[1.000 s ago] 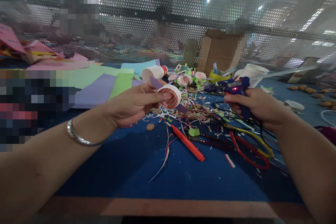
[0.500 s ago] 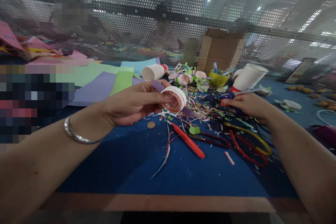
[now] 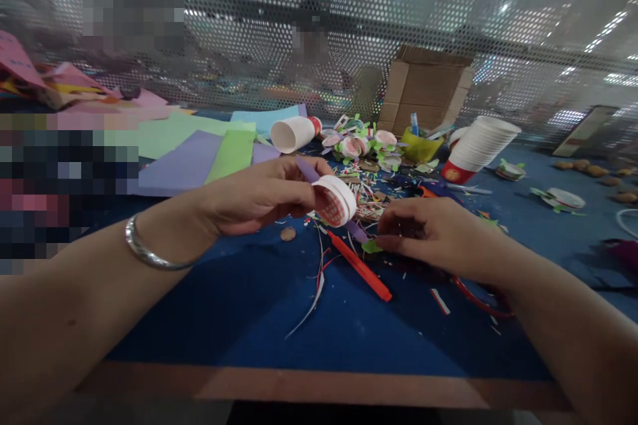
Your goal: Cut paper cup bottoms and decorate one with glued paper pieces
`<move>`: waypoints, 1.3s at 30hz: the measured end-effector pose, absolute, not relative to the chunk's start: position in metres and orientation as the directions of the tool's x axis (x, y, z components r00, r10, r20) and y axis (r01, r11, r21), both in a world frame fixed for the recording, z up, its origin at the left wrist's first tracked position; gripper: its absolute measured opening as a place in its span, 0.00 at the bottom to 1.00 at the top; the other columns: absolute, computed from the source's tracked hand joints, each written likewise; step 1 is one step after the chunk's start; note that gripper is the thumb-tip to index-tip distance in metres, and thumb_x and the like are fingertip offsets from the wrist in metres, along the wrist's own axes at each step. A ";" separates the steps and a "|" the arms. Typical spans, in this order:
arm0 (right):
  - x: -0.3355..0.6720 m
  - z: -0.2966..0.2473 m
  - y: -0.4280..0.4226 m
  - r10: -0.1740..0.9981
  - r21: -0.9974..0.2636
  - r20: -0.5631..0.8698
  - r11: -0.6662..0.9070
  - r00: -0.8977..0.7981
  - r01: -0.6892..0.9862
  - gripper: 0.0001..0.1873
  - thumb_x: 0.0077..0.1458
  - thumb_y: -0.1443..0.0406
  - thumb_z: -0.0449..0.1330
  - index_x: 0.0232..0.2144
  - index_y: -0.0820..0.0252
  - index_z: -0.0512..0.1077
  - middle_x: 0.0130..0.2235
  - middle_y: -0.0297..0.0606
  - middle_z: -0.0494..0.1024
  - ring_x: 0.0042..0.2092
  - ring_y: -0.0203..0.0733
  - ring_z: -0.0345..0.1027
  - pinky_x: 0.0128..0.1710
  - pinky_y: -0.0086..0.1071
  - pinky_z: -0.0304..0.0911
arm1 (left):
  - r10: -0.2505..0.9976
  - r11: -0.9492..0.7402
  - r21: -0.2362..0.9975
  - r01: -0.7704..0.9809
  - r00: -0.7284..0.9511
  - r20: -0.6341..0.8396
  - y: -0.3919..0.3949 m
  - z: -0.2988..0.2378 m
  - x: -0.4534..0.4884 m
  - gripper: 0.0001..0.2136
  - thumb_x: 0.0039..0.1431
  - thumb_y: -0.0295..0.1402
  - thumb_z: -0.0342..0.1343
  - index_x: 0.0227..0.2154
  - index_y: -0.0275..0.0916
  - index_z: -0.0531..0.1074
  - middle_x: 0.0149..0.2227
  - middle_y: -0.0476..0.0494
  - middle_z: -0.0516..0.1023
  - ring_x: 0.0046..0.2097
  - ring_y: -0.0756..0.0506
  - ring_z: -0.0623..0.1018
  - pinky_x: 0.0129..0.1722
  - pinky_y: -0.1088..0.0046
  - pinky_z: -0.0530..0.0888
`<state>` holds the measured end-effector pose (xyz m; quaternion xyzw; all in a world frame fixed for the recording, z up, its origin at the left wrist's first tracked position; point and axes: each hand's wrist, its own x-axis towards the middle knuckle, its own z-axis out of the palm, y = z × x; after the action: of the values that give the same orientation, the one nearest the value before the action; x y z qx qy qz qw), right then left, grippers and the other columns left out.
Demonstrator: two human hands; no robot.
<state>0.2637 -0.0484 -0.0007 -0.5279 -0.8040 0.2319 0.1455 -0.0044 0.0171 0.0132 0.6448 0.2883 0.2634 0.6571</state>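
Observation:
My left hand (image 3: 269,196) grips a short round paper-cup base (image 3: 336,202), white at the rim with an orange grid on its face. Purple paper strips (image 3: 308,171) stick out from its two sides. Just right of it, low over the table, is my right hand (image 3: 423,232), its fingers curled but apart. Its fingertips are right beside a small green paper piece (image 3: 371,247); contact is unclear. Beyond that hand lies a dark blue glue gun (image 3: 438,190) with an orange trigger. Scissors with red handles (image 3: 481,299) are partly hidden under the right hand.
An orange-red pen (image 3: 361,267) and paper shreds (image 3: 366,202) lie in front of me. Behind are a tipped paper cup (image 3: 292,135), stacked cups (image 3: 481,146), finished round pieces (image 3: 355,145), a yellow bowl (image 3: 421,147) and a cardboard box (image 3: 426,89). Coloured sheets (image 3: 179,163) lie left.
My right hand has let go of the glue gun and moved left and nearer, to the green paper piece. My left hand still holds the cup base, now turned slightly.

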 end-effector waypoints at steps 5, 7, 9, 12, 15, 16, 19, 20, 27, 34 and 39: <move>0.265 -0.004 -0.044 0.905 -0.493 -0.085 0.325 -0.416 0.807 0.14 0.60 0.51 0.62 0.33 0.55 0.76 0.33 0.34 0.81 0.33 0.42 0.73 0.31 0.32 0.61 | 0.727 0.024 0.999 0.046 0.685 -0.049 0.016 0.013 -0.002 0.06 0.48 0.27 0.67 0.29 0.38 0.77 0.29 0.48 0.79 0.28 0.51 0.74 0.25 0.78 0.65; 0.265 -0.003 -0.043 0.900 -0.498 -0.100 0.324 -0.424 0.805 0.12 0.61 0.55 0.61 0.33 0.55 0.76 0.33 0.33 0.81 0.32 0.41 0.72 0.32 0.32 0.61 | 0.729 0.023 0.998 0.051 0.683 -0.052 0.015 0.014 -0.001 0.06 0.48 0.28 0.67 0.29 0.38 0.77 0.29 0.49 0.78 0.28 0.51 0.74 0.26 0.78 0.66; 0.264 -0.001 -0.045 0.899 -0.511 -0.091 0.326 -0.428 0.795 0.10 0.62 0.57 0.61 0.33 0.56 0.75 0.31 0.33 0.80 0.31 0.39 0.71 0.31 0.32 0.60 | 0.735 0.031 0.997 0.065 0.675 -0.067 0.014 0.015 -0.001 0.06 0.48 0.27 0.67 0.29 0.37 0.76 0.29 0.50 0.78 0.28 0.52 0.74 0.26 0.79 0.66; 0.266 0.001 -0.047 0.908 -0.517 -0.042 0.337 -0.416 0.787 0.07 0.60 0.60 0.61 0.33 0.56 0.75 0.31 0.31 0.79 0.31 0.38 0.70 0.32 0.31 0.60 | 0.742 0.052 0.996 0.074 0.665 -0.088 0.013 0.017 -0.001 0.05 0.50 0.25 0.66 0.28 0.36 0.75 0.28 0.51 0.78 0.28 0.53 0.74 0.27 0.80 0.67; 0.269 0.003 -0.047 0.915 -0.536 0.019 0.350 -0.403 0.769 0.02 0.59 0.64 0.61 0.33 0.56 0.74 0.30 0.30 0.77 0.31 0.36 0.68 0.32 0.31 0.61 | 0.746 0.062 0.994 0.092 0.657 -0.108 0.014 0.015 -0.002 0.06 0.51 0.25 0.66 0.30 0.36 0.75 0.29 0.49 0.79 0.29 0.52 0.74 0.27 0.79 0.66; 0.269 0.003 -0.047 0.915 -0.548 0.043 0.357 -0.400 0.757 0.02 0.58 0.65 0.61 0.33 0.56 0.74 0.30 0.30 0.76 0.31 0.36 0.67 0.32 0.30 0.61 | 0.746 0.069 0.993 0.096 0.656 -0.115 0.015 0.014 -0.002 0.06 0.50 0.26 0.66 0.31 0.36 0.74 0.29 0.49 0.79 0.29 0.52 0.75 0.26 0.79 0.66; 0.267 0.005 -0.049 0.912 -0.585 0.115 0.382 -0.393 0.715 0.03 0.58 0.67 0.60 0.31 0.57 0.72 0.28 0.29 0.73 0.29 0.34 0.64 0.30 0.29 0.61 | 0.736 0.097 0.993 0.065 0.667 -0.116 0.017 0.012 -0.004 0.07 0.49 0.26 0.65 0.31 0.37 0.74 0.30 0.49 0.81 0.30 0.51 0.76 0.26 0.79 0.67; 0.266 0.006 -0.050 0.910 -0.599 0.135 0.390 -0.391 0.700 0.03 0.57 0.68 0.60 0.30 0.57 0.72 0.28 0.29 0.73 0.29 0.34 0.64 0.30 0.29 0.61 | 0.726 0.103 0.993 0.051 0.679 -0.111 0.017 0.012 -0.005 0.07 0.49 0.25 0.65 0.31 0.37 0.74 0.30 0.49 0.81 0.30 0.51 0.76 0.27 0.78 0.67; 0.256 0.009 -0.057 0.887 -0.660 0.211 0.440 -0.411 0.609 0.04 0.55 0.70 0.60 0.30 0.58 0.72 0.27 0.28 0.73 0.27 0.31 0.65 0.27 0.25 0.60 | 0.631 0.103 0.993 0.060 0.768 -0.112 0.010 0.015 0.000 0.05 0.51 0.22 0.64 0.32 0.35 0.79 0.34 0.47 0.84 0.33 0.52 0.78 0.36 0.78 0.72; 0.250 0.008 -0.058 0.879 -0.622 0.194 0.453 -0.435 0.638 0.03 0.53 0.70 0.61 0.30 0.58 0.72 0.27 0.28 0.74 0.27 0.32 0.66 0.28 0.26 0.61 | 0.583 0.216 0.976 0.031 0.798 -0.154 0.002 0.009 0.009 0.06 0.50 0.24 0.66 0.33 0.34 0.81 0.33 0.45 0.84 0.36 0.49 0.81 0.41 0.75 0.75; 0.244 0.009 -0.059 0.872 -0.626 0.198 0.464 -0.448 0.627 0.04 0.55 0.71 0.60 0.33 0.58 0.74 0.27 0.28 0.75 0.27 0.32 0.66 0.28 0.26 0.61 | 0.592 0.294 0.955 -0.025 0.789 -0.162 0.003 0.000 0.010 0.05 0.48 0.25 0.69 0.30 0.33 0.80 0.32 0.44 0.84 0.37 0.48 0.81 0.43 0.74 0.75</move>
<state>0.2444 -0.0590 0.0087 -0.4590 -0.8164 0.2396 0.2558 0.0104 0.0029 0.0005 0.5586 0.2539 0.2020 0.7634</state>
